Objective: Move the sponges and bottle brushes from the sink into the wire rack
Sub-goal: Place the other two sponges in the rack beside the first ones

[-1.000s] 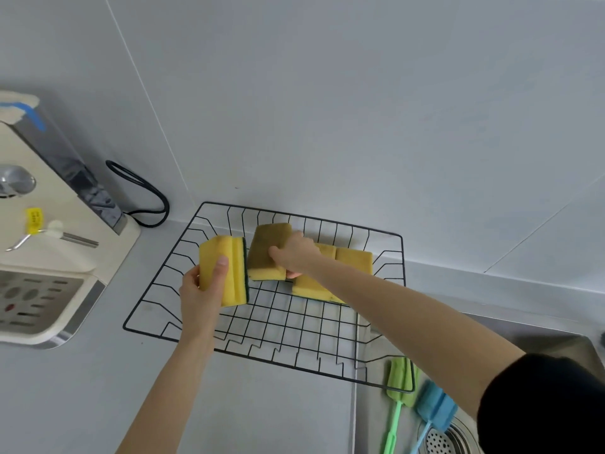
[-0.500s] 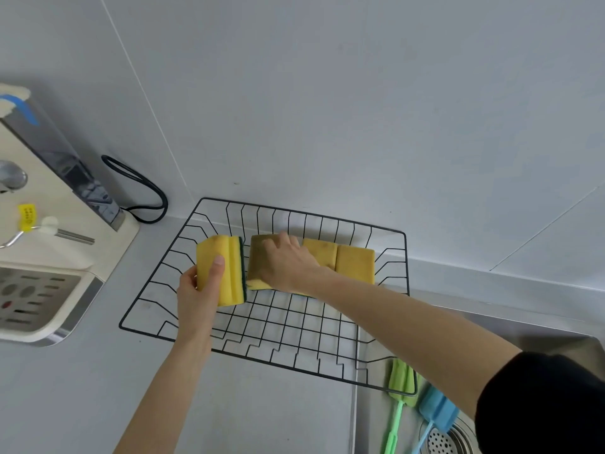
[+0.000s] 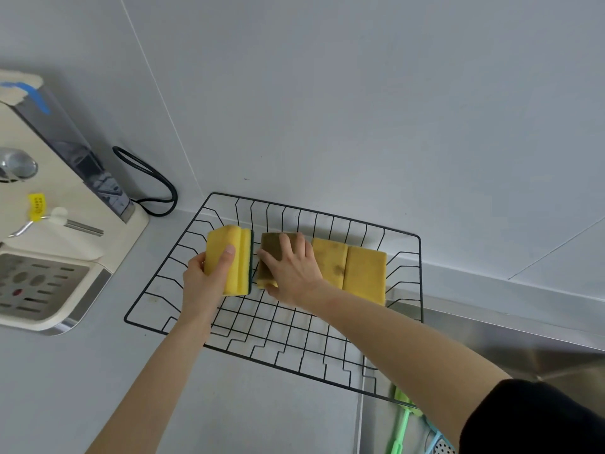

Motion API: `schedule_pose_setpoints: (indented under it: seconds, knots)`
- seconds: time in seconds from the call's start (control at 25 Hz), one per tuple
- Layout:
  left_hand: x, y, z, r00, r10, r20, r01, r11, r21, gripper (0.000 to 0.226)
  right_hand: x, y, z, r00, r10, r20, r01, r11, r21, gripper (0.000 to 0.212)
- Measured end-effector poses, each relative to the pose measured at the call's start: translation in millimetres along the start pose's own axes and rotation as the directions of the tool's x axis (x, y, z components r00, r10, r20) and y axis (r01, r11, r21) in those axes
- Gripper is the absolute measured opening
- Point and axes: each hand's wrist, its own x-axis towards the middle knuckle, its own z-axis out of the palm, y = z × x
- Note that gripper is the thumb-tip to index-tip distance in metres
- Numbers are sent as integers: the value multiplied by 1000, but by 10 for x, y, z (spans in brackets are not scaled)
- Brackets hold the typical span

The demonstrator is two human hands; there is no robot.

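While the right hand (image 3: 291,273) lies flat, fingers spread, on a worn brownish sponge (image 3: 269,253) it is setting down in the wire rack (image 3: 294,355), grip looks loose, pressing not pinching. Left hand (image 3: 209,280) has its grip closed around a yellow sponge with green scrub side (image 3: 234,257), held on edge, long axis front to back, just left of the brown one. 2 more yellow sponges (image 3: 363,273) lie flat to the right, touching in a row. Open slot is right under the left hand, so it is nearer. Green brush (image 3: 404,421) and blue brush (image 3: 433,437) remain in the sink (image 3: 523,355).
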Motion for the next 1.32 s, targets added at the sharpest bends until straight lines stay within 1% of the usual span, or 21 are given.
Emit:
schedule_pose_setpoints:
  seconds: [0.08, 0.16, 0.24, 0.36, 0.48, 0.6, 0.72, 0.8, 0.88, 0.96, 1.2, 1.32]
  knots:
    - [85, 10, 20, 1000, -22, 22, 21, 999, 48, 64, 0, 21, 21, 1000, 17, 5, -17, 999, 42, 67]
    - [156, 31, 41, 998, -37, 51, 33, 996, 77, 66, 29, 60, 24, 999, 29, 42, -32, 997, 75, 66]
    - [207, 51, 54, 997, -39, 59, 33, 993, 110, 66, 67, 73, 3, 997, 29, 72, -34, 997, 73, 68]
    - [289, 55, 75, 999, -38, 36, 28, 968, 248, 70, 73, 85, -30, 999, 31, 28, -32, 998, 52, 68]
    - [373, 56, 147, 1000, -16, 4, 13, 921, 389, 73, 43, 130, -18, 999, 50, -3, -49, 998, 41, 70]
    - [403, 35, 279, 998, 55, 2, -48, 847, 529, 76, 12, 146, 37, 997, 77, -23, -76, 996, 48, 80]
    - [395, 2, 383, 994, 106, -7, -80, 787, 612, 77, -5, 170, 83, 994, 102, -49, -98, 992, 80, 91]
    - [402, -21, 424, 991, 134, -28, -82, 742, 665, 78, -12, 188, 97, 993, 102, -52, -97, 991, 91, 93]
    - [421, -40, 474, 990, 134, -42, -68, 722, 688, 79, -14, 186, 115, 994, 98, -56, -92, 991, 95, 93]
    - [434, -58, 529, 989, 142, -26, -82, 701, 708, 78, -17, 182, 121, 993, 92, -73, -84, 991, 102, 92]
    - [495, -80, 539, 987, 143, 79, -152, 631, 760, 75, -5, 204, 188, 988, 97, -121, -87, 993, 81, 94]
    - [504, -80, 505, 986, 107, 127, -165, 643, 748, 74, -6, 195, 201, 990, 101, -96, -95, 993, 63, 95]
